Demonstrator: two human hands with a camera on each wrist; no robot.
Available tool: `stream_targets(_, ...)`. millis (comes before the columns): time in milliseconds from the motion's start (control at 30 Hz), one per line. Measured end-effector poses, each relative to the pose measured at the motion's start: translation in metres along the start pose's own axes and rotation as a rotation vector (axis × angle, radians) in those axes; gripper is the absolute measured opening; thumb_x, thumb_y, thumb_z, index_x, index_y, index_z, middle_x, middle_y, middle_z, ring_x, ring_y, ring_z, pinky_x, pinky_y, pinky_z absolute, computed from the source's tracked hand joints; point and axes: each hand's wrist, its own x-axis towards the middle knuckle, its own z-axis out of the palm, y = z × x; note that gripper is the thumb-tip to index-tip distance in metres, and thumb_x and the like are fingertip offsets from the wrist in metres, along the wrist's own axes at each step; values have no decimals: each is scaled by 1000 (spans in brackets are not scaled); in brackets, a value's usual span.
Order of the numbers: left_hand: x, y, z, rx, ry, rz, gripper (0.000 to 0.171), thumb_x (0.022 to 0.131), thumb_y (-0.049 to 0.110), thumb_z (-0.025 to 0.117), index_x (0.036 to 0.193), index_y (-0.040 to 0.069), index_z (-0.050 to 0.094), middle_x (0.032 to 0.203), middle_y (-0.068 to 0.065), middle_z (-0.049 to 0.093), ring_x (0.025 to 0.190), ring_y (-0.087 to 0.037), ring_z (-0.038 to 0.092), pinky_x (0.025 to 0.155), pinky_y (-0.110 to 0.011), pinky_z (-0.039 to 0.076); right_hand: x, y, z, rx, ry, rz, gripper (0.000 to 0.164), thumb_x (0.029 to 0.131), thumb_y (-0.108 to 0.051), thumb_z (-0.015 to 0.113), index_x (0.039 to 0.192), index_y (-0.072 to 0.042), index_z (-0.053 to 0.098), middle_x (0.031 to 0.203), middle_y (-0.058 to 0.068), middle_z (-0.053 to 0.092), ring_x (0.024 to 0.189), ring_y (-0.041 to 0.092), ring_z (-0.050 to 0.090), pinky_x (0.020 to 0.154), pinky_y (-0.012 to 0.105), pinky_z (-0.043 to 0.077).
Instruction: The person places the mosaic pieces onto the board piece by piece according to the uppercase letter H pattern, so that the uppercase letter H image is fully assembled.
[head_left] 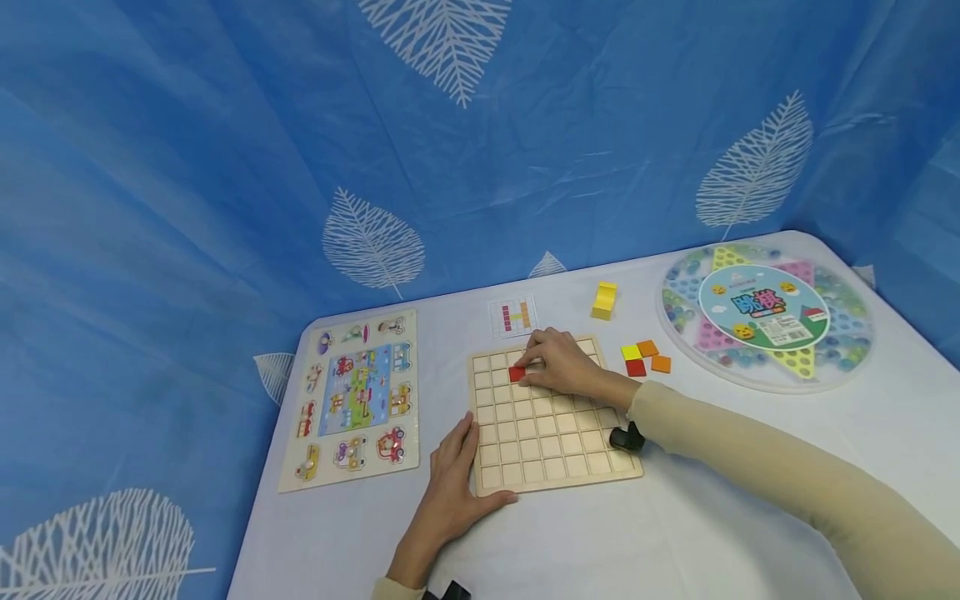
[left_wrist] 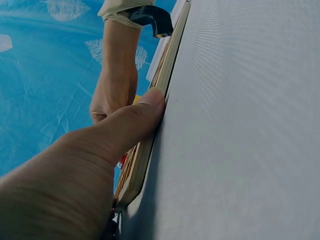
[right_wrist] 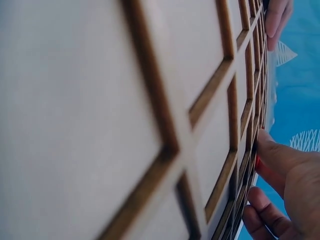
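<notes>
A square wooden grid board lies on the table. My right hand reaches over its upper part and pinches a red square tile with thumb and fingertips, at a cell in the second row from the top. In the right wrist view, a sliver of red shows by the thumb. My left hand spans the board's near left corner, fingers stretched along the left side and thumb straight along the near edge. The left wrist view shows that thumb against the board's edge.
Behind the board lies a pattern card. To its right are a yellow block and several loose tiles: yellow, red and orange. A vehicle puzzle lies left, a round marble game far right.
</notes>
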Motion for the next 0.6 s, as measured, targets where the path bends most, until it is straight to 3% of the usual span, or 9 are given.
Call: stream_targets(600, 0, 2, 2, -1, 1, -15, 112, 68, 50, 86, 152, 0, 31, 161, -14, 23, 146, -35, 26, 111, -53, 21, -3, 2, -1, -8, -8, 23, 33, 79, -34, 82, 106, -15, 75, 100, 0, 65, 93, 19, 56, 84, 42, 41)
